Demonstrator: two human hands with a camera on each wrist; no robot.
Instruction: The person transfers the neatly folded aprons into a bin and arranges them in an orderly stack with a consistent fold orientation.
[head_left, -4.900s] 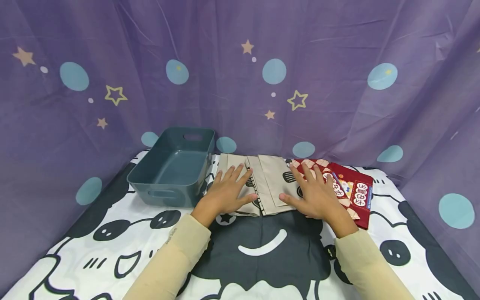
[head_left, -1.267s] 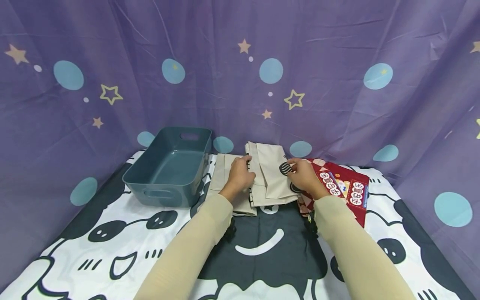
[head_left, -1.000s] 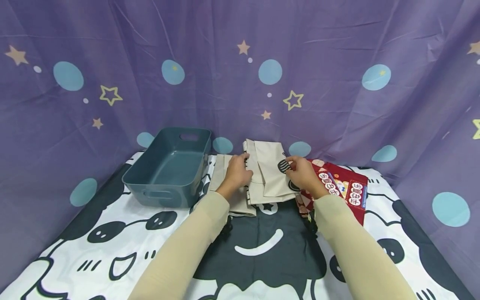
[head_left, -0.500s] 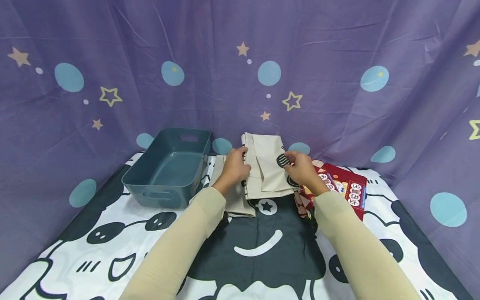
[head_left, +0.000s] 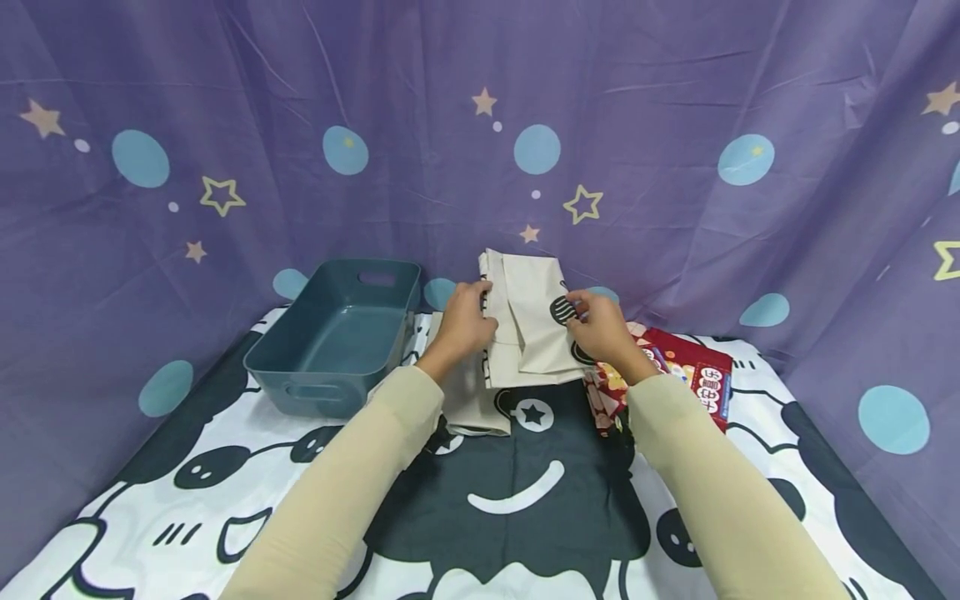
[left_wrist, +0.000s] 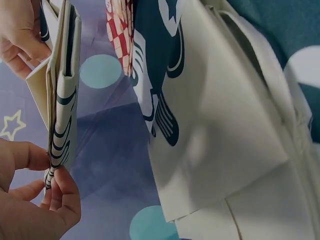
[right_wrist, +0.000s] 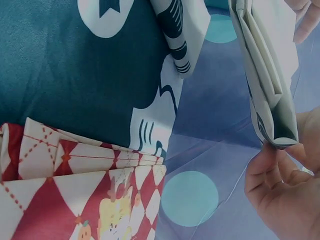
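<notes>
A folded beige cloth (head_left: 525, 325) with dark printed shapes is held up between both hands, tilted above the table. My left hand (head_left: 463, 323) pinches its left edge, and my right hand (head_left: 602, 333) pinches the right edge beside a striped dark circle. Seen edge-on in the left wrist view, the raised cloth (left_wrist: 65, 105) shows several stacked layers. In the right wrist view, thumb and fingers of the right hand (right_wrist: 287, 185) grip its lower end. Below lies a second folded beige cloth (head_left: 480, 408), partly hidden by the left hand and the lifted cloth.
A blue-green plastic bin (head_left: 322, 367) with handle slots stands at the left. To the right, partly behind the right forearm, lie folded red patterned cloths (head_left: 697, 367). The table wears a black-and-white cartoon tablecloth (head_left: 517, 533); a purple curtain (head_left: 450, 50) hangs behind.
Both hands first lay flat with spread fingers on the beige cloths. They then took one cloth by its edges and raised it, uncovering more of the tablecloth; it is still rising slightly.
</notes>
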